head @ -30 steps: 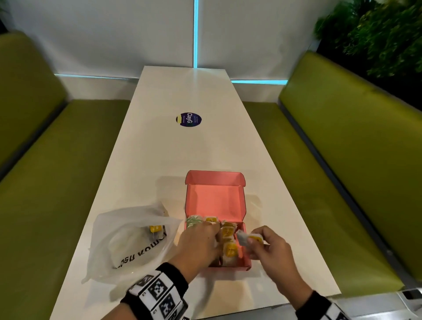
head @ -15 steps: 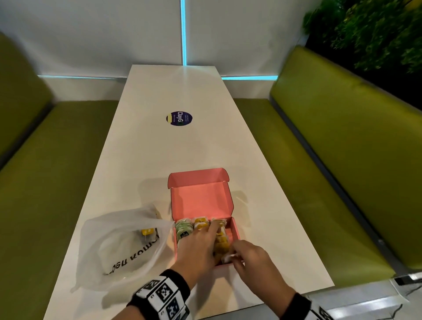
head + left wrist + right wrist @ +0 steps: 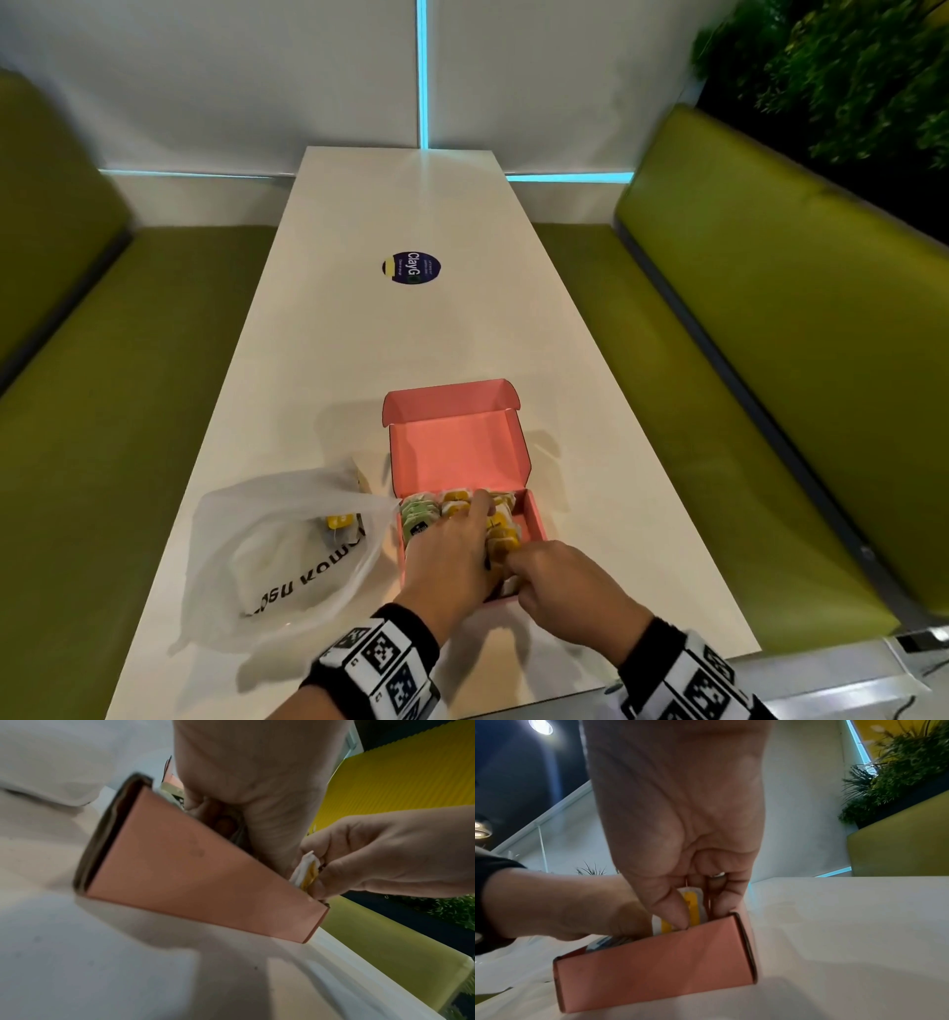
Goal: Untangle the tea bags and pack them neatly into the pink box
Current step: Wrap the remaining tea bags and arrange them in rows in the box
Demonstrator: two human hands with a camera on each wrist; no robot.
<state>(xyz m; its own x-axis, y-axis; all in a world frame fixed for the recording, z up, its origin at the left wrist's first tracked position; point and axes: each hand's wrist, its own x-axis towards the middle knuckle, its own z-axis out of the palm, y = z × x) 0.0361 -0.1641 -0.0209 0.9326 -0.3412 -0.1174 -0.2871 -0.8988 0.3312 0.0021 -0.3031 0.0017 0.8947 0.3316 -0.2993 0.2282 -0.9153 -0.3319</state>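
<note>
head view: pink box (image 3: 457, 452) sits open on the tabletop (image 3: 359, 360), lid flipped back. rows of packed tea bags (image 3: 452, 506) are seen along its far and right side. left hand (image 3: 447, 557) is laid over the box contents, fingers reaching forward onto the bags, seemingly holding the rows back; whether anything is gripped cannot be told here. right hand (image 3: 560, 583) is at the near right corner of the box. a clear plastic bag (image 3: 287, 545) lies just left of the box with at least one yellow-tagged bag (image 3: 341, 520) seen inside.

left wrist view: the left hand's fingers are curled down inside the box, tips hidden; grip cannot be told. one tea bag (image 3: 307, 871), white with yellow tag, is pinched by the right hand's fingers (image 3: 331, 880) at the box rim.

right wrist view: the same tea bag (image 3: 693, 906) is held upright between thumb and fingers, partly lowered behind the front wall of the box.

step judged: insertion of one bag into the near row. next move calls for the bag to be pushed fully down and released while neighbours are held aside, then the plastic bag's remaining tea bags to be fetched.
</note>
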